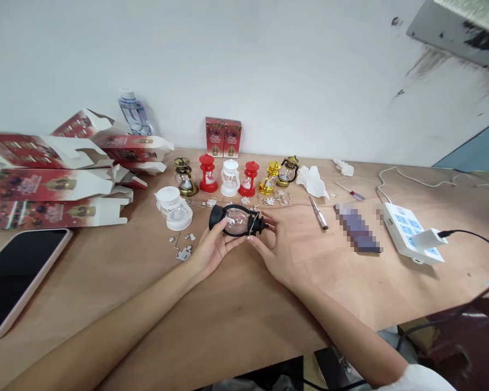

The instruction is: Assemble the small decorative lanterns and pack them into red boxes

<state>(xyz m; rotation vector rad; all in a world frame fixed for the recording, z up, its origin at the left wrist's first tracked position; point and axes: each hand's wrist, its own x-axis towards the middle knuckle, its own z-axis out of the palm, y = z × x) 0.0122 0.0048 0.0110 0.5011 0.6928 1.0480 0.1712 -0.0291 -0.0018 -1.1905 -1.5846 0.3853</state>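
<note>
A small black lantern (pixel 235 221) with a clear globe lies sideways between my hands, above the table. My left hand (pixel 214 247) grips its base end. At the capped end, the fingers of my right hand (pixel 277 247) close around the top and a thin wire handle. Behind it stands a row of small lanterns: a white lantern (pixel 230 179), a red lantern (pixel 208 175), another red lantern (pixel 248 180), a gold lantern (pixel 269 179) and bronze ones at both ends. Nearer on the left, a white lantern (pixel 178 214) lies beside its detached white base (pixel 168 196).
Opened red boxes (pixel 44 184) pile up at left, behind a phone (pixel 20 271). Two upright red boxes (pixel 223 138) and a water bottle (pixel 135 114) stand by the wall. Small metal parts (pixel 184 252) lie near the lanterns. At right are screwdrivers (pixel 318 213), tissue (pixel 313 182) and a power strip (pixel 407 228).
</note>
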